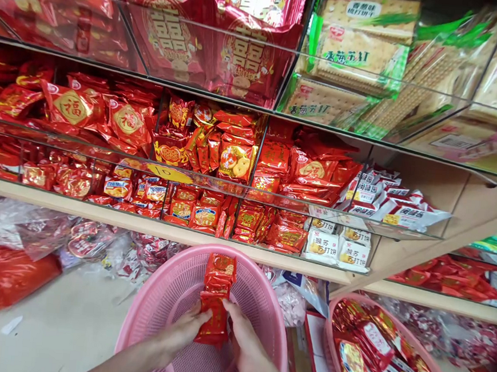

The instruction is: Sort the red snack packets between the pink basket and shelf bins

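Over a pink plastic basket (149,298), my left hand (185,330) and my right hand (243,334) grip a red snack packet (214,321) from its two sides. Another red snack packet (220,272) lies just beyond it, touching its far end. The fingers of both hands are closed on the nearer packet, thumbs on top; the other fingers are partly hidden beneath. Under the hands the basket's perforated floor (199,368) shows.
A glass-fronted shelf (193,236) with red snack packets and white cracker packets (321,246) stands ahead. At right is a second pink basket (331,336) of mixed packets. Plastic bags (25,226) and a red bag (8,282) lie on the floor at left.
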